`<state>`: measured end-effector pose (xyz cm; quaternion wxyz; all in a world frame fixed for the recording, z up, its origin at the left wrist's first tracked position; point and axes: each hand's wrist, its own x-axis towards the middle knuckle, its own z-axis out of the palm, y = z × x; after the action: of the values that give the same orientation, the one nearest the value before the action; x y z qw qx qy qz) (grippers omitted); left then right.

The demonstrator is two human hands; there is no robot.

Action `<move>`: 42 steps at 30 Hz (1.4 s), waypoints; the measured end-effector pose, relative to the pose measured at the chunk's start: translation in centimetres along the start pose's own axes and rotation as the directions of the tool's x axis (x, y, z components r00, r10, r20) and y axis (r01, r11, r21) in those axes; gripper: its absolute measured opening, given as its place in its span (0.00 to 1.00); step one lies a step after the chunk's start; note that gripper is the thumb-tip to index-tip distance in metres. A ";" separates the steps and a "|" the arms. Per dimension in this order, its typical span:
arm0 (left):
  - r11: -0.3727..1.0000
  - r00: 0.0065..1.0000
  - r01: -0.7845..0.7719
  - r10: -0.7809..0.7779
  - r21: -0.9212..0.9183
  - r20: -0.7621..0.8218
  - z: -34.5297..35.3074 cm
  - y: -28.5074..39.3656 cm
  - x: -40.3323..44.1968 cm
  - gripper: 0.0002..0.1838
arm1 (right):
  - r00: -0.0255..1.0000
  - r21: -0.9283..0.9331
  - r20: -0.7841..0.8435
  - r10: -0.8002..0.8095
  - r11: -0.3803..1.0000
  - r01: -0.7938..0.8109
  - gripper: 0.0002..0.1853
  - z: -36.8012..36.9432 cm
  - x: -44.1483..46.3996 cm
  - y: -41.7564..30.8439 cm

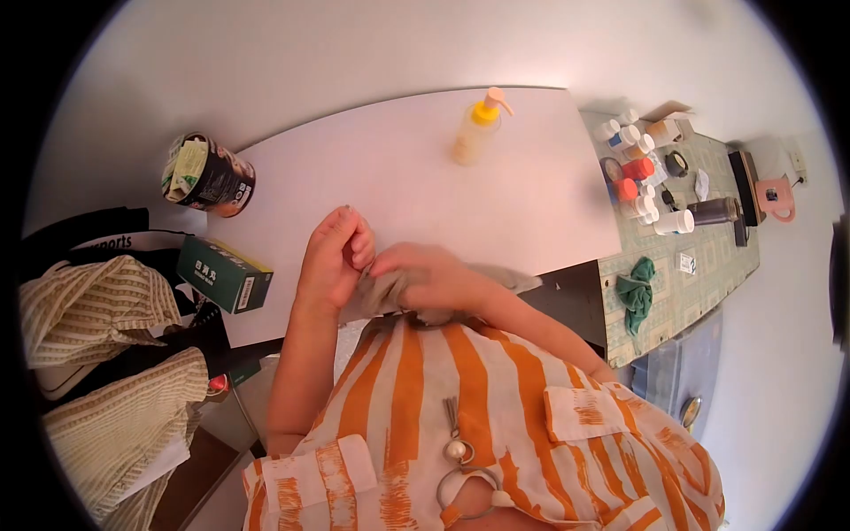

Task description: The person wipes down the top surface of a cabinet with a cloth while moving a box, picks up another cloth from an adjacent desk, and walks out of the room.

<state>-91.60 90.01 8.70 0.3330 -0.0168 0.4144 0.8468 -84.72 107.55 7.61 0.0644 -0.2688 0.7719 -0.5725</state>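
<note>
A crumpled grey-beige cloth (390,294) hangs at the table's front edge, close against the striped shirt. My left hand (341,252) is curled closed at the cloth's left end, its thumb against the fingers. Over the cloth lies my right hand (425,274), blurred by motion, its fingers closed on the fabric near my left hand. The cloth's far end sticks out to the right beneath my right forearm. Behind the hands, a clear pump bottle (478,137) with a yellow collar stands upright on the white table (407,168).
A dark tub (226,186) of packets and a green box (226,273) sit at the table's left. On the right, a patterned surface (682,274) holds several bottles (637,168), a green cloth (636,296) and a pink mug (776,199). Striped fabric (97,310) lies far left.
</note>
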 end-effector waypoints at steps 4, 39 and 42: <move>0.987 0.995 -0.046 0.059 0.155 -0.078 -0.4 -0.2 -0.9 0.11 | 0.913 0.707 -0.132 0.385 0.683 -0.186 0.26 -3.1 0.0 -3.0; 0.845 0.959 0.082 -0.211 0.528 0.187 2.5 -4.7 0.2 0.11 | 0.806 -0.599 -0.576 -0.137 0.742 -0.302 0.09 0.5 -7.2 1.2; 0.866 0.952 0.112 -0.234 0.488 0.197 3.6 -5.3 -0.6 0.09 | 0.831 -0.366 -0.556 0.032 0.888 -0.279 0.12 2.2 -8.3 -0.2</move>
<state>-87.18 94.61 7.60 0.4517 0.1339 0.5590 0.6823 -76.70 109.71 5.37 -0.1672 -0.0403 0.8857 -0.4311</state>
